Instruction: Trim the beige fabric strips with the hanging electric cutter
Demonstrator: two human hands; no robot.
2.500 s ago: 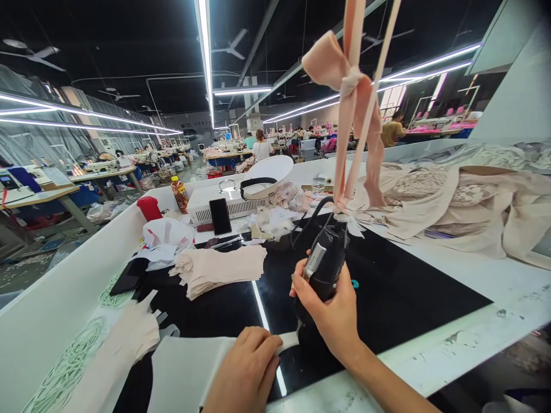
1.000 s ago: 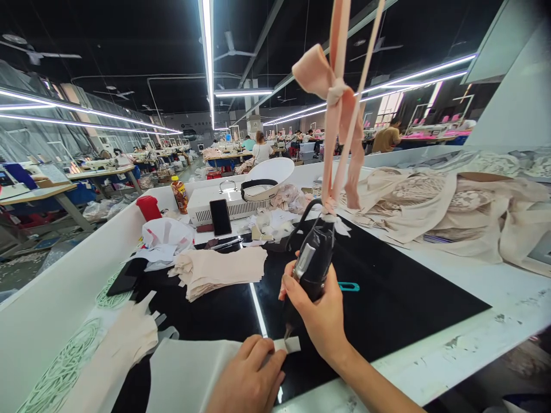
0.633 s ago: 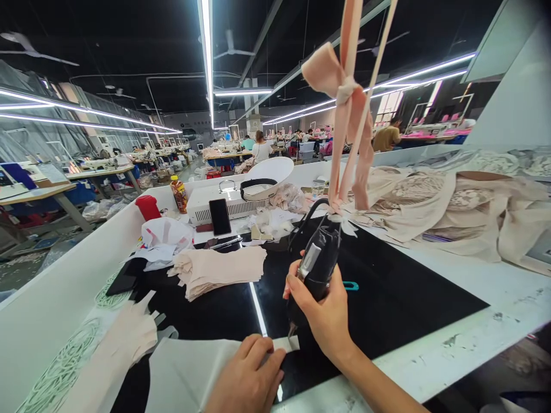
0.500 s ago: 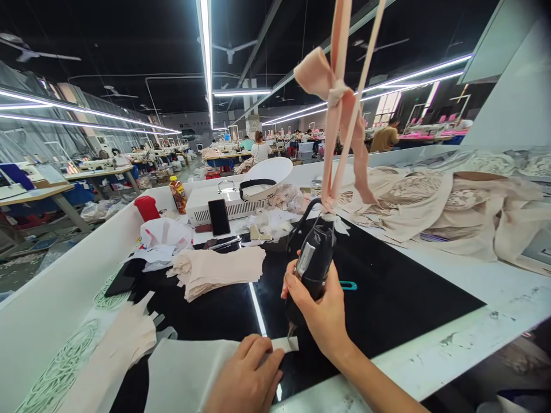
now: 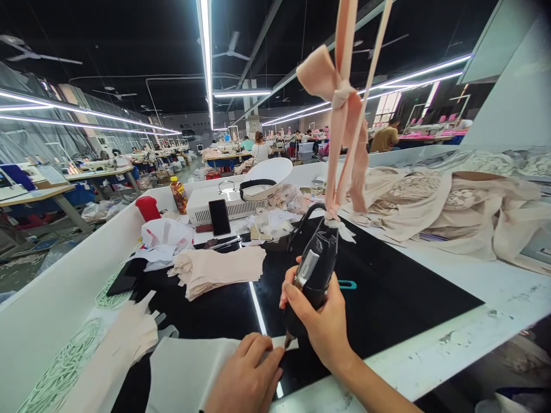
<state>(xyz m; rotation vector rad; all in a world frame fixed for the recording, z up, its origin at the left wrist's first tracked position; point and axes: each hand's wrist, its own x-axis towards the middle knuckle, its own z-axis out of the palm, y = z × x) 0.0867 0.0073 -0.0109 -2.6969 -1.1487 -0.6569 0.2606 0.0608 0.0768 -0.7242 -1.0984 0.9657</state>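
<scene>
My right hand (image 5: 321, 321) is wrapped round a black hand-held cutting tool (image 5: 313, 269) that hangs from pink fabric strips (image 5: 344, 115) tied in a bow overhead. Its tip touches a narrow tab of a pale fabric piece (image 5: 185, 373) on the black work surface (image 5: 387, 292). My left hand (image 5: 245, 376) lies on that fabric with fingers curled, pressing it down beside the tip.
A stack of pink cut pieces (image 5: 215, 269) lies behind, more cut pieces (image 5: 116, 350) at the left. A phone (image 5: 220, 217), a white machine (image 5: 224, 203), a red cup (image 5: 147, 207) and heaped beige lace fabric (image 5: 451, 201) line the table. Other workers sit far back.
The tool in my right hand has shifted slightly and tilted along the fabric tab, and the hanging strips swung a little. My left hand stays on the fabric.
</scene>
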